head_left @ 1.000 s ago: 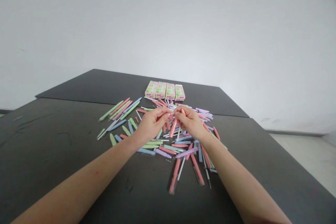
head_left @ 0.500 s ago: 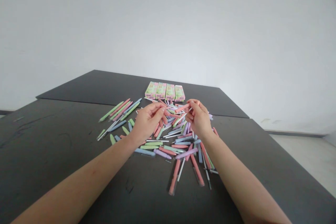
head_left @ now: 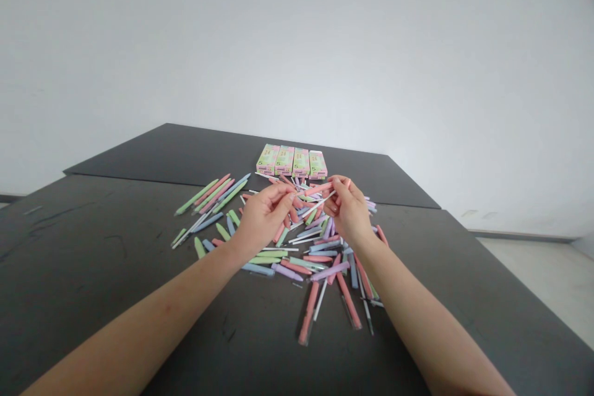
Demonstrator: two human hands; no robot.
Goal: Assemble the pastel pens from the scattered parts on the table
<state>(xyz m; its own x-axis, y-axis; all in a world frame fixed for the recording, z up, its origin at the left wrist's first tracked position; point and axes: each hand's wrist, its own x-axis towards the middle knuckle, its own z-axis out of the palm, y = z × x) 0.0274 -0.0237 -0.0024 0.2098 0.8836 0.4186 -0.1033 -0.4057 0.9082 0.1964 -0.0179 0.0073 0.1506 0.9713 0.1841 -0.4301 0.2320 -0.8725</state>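
Observation:
My right hand (head_left: 349, 207) is closed around a pink pen barrel (head_left: 319, 189), which points left. A thin white pen refill (head_left: 318, 205) also sticks out of its fingers, slanting down to the left below the barrel. My left hand (head_left: 266, 213) has its thumb and index finger pinched together right at the barrel's left end. A small pale piece shows there, too small to name. Under both hands lies a loose pile of pastel pen barrels (head_left: 328, 271) in pink, green, blue and purple, mixed with white refills (head_left: 304, 239). My hands cover part of the pile.
Several green and pink pen boxes (head_left: 301, 163) stand in a row behind the pile. To the left, assembled-looking pens (head_left: 197, 197) lie side by side on the dark table (head_left: 93, 272). A seam crosses the table behind the pile, and a pale wall (head_left: 297, 43) rises beyond.
The pink barrel has moved slightly left, and its end now meets my left fingertips. The white refill shows further out of my right hand. The pile and boxes have stayed put.

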